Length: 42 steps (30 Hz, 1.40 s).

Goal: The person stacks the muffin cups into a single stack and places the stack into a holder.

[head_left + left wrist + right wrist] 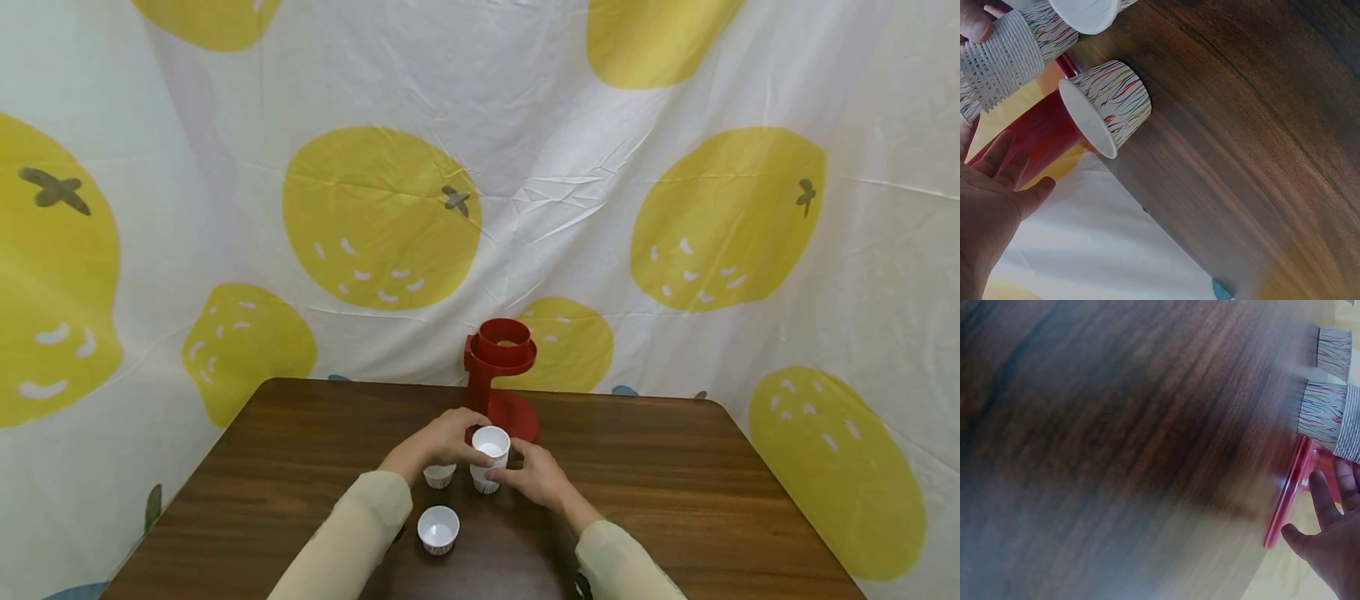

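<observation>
Both hands are at a stack of paper cups (1007, 59), white inside with coloured wavy lines outside. Its rims are packed closely, and a white-rimmed cup (491, 442) stands out at the top. My left hand (448, 437) holds it from the left, thumb at the near side. My right hand (538, 477) grips it from the right with thumb and fingers. In the right wrist view, the stack's patterned lower body (1322, 411) reaches down to the table. Some fingertips are hidden. A separate cup (439, 475) stands upright just left, another cup (438, 531) nearer me.
Behind the hands stands a red holder (502, 354) with a ring-shaped top and round base. The brown wooden table (645, 475) extends to both sides. A white curtain (540, 117) with yellow lemon prints hangs behind the table's far edge.
</observation>
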### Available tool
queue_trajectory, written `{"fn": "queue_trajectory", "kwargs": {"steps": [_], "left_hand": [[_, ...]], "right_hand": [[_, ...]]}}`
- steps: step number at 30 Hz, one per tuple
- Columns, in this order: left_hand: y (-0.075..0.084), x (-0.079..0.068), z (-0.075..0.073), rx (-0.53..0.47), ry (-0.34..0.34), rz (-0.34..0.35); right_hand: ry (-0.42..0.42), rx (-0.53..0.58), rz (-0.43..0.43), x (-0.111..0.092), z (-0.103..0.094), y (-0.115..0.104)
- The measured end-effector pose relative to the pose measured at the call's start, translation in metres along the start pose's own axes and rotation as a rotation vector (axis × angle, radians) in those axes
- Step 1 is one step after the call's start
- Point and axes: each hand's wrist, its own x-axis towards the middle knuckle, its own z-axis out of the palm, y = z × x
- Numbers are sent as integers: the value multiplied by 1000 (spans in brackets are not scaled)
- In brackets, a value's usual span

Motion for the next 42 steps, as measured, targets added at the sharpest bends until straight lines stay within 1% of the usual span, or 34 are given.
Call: {"fn": "queue_trajectory", "kwargs": {"steps": [6,12,15,18,22,25,32,42], "left_hand": [[-1,-2,2,26,-10,-11],[-3,-4,3,6,-25,-32],[-4,-6,3,7,-22,-20],[-6,-7,4,7,-13,13],[-9,-9,4,13,-4,36],[-12,-12,4,16,2,9],[-19,-18,2,31,29,-1],[-31,-23,0,7,23,-56]], "right_hand": [[-6,2,0,1,-1,-1],[-13,-4,15,1,-1,-1],[-11,-5,9,1,-1,-2],[-7,-6,0,1,-1,-3],[-1,-14,-5,0,-1,-4],[0,-22,-10,0,-2,-4],[-1,-20,-7,0,-2,-4],[-7,-5,3,1,-1,-3]]}}
